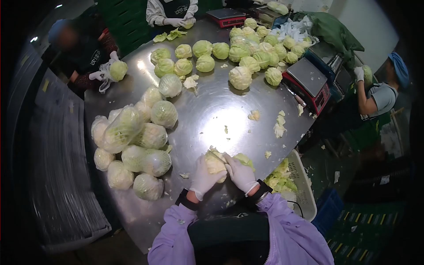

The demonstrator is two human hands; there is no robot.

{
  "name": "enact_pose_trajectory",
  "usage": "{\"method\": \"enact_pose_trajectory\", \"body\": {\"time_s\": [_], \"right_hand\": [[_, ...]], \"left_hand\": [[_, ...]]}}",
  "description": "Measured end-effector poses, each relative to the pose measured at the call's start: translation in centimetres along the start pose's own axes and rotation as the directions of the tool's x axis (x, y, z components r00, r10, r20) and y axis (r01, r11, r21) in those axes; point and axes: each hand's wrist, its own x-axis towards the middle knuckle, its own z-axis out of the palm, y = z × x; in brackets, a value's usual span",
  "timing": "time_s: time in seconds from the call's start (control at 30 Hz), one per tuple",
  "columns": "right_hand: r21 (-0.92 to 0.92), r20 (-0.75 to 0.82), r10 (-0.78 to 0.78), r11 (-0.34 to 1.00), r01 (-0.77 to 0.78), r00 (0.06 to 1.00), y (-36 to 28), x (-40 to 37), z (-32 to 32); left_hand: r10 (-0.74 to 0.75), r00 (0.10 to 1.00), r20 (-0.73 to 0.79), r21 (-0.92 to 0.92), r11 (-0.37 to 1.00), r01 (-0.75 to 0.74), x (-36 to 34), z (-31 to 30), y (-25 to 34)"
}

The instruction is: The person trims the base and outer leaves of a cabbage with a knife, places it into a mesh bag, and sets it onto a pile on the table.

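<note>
While cradling the pale cabbage head (215,164) between the gloved left hand (206,177) and the gloved right hand (240,173), bending in over the near part of the steel table (194,117). With left fingers curved along one side of the head, thumb reaching across its front; with right fingers drawn close together, tips against the opposite upper side, though hard to tell, under the glove, whether pinching a leaf. Just beside the right hand, pale green leaves (244,160). Look left: crowded by net-wrapped and bagged cabbages (152,135), stacked well toward the left edge. Straight ahead, across the bright middle, plenty of bare steel, broken only by leaf scraps (279,127). Farther out, closed off by bare cabbages (240,77) and, along the far right edge, by a red digital scale (308,77). Nearer on the right, past the slanting table edge, down to a white perforated crate (305,187) holding leaves, leaving little room that side.
</note>
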Motion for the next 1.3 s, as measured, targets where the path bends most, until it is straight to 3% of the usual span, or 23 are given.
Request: {"method": "enact_pose_trajectory", "body": {"time_s": [0.2,0.3,0.37,0.43,0.5,0.63,0.7,0.73,0.8,0.83,0.9,0.93,1.07,1.1,1.2,1.23,1.3], "right_hand": [[0.046,-0.032,-0.038,0.998,0.04,0.999,1.3,1.5,-0.1],[0.022,0.01,0.003,1.0,-0.003,1.0,2.5,2.4,-0.3],[0.049,0.135,0.132,0.989,-0.14,0.982,2.5,3.0,-1.1],[0.08,0.133,0.15,0.984,-0.162,0.98,2.9,3.4,-1.0],[0.11,0.125,0.163,0.978,-0.177,0.979,3.9,3.8,-0.4],[0.212,0.059,0.218,0.951,-0.225,0.974,9.1,3.4,2.5],[0.22,0.049,0.277,0.934,-0.281,0.96,11.1,2.5,3.7],[0.225,0.051,0.277,0.933,-0.282,0.959,11.2,1.9,4.0],[0.235,-0.051,0.208,0.953,-0.191,0.977,11.0,1.5,4.4],[0.239,-0.043,0.206,0.952,-0.19,0.978,9.4,1.3,3.3],[0.4,-0.036,0.266,0.887,-0.23,0.963,4.2,0.9,-0.9],[0.397,-0.034,0.264,0.889,-0.229,0.964,2.5,0.4,-1.9],[0.286,-0.155,-0.019,0.956,0.064,0.988,-1.3,-1.6,-1.2],[0.247,-0.059,0.026,0.969,-0.011,0.998,-1.5,-2.1,0.2],[0.172,0.009,0.118,0.978,-0.118,0.993,-1.5,-2.2,2.5],[0.215,-0.109,0.05,0.976,-0.026,0.993,-1.2,-2.0,2.9],[0.284,-0.076,0.056,0.958,-0.033,0.995,0.2,-1.6,3.0]], "left_hand": [[0.101,0.992,-0.079,0.066,0.993,-0.096,-0.1,0.5,0.0],[0.105,0.993,-0.061,0.031,0.994,-0.104,-0.7,-0.1,0.6],[0.123,0.988,-0.09,0.035,0.992,-0.121,-0.7,0.0,0.1],[0.145,0.984,-0.106,0.04,0.989,-0.141,-1.0,0.2,-0.3],[0.151,0.98,-0.129,-0.105,0.981,-0.164,-1.0,0.0,-0.4],[0.218,0.973,-0.075,-0.105,0.969,-0.226,-2.0,-1.3,-1.0],[0.2,0.98,0.023,-0.451,0.877,-0.169,-3.0,-1.4,-2.7],[0.198,0.98,0.025,-0.447,0.879,-0.166,-3.5,-0.7,-4.3],[0.194,0.963,-0.186,-0.375,0.892,-0.252,-4.0,0.5,-7.4],[0.186,0.965,-0.187,-0.373,0.895,-0.244,-4.3,0.6,-7.3],[0.237,0.937,-0.256,-0.092,0.959,-0.268,-5.1,1.2,-5.6],[0.234,0.937,-0.258,-0.095,0.959,-0.266,-5.1,1.4,-4.5],[0.183,0.937,-0.298,0.047,0.983,-0.177,-4.1,2.0,-2.2],[0.181,0.934,-0.308,0.112,0.982,-0.153,-3.7,2.1,-2.1],[0.194,0.927,-0.32,0.138,0.978,-0.158,-3.6,2.1,-1.8],[0.19,0.928,-0.32,0.14,0.978,-0.152,-3.6,2.0,-1.8],[0.171,0.936,-0.307,0.139,0.981,-0.134,-3.5,1.9,-1.7]]}}
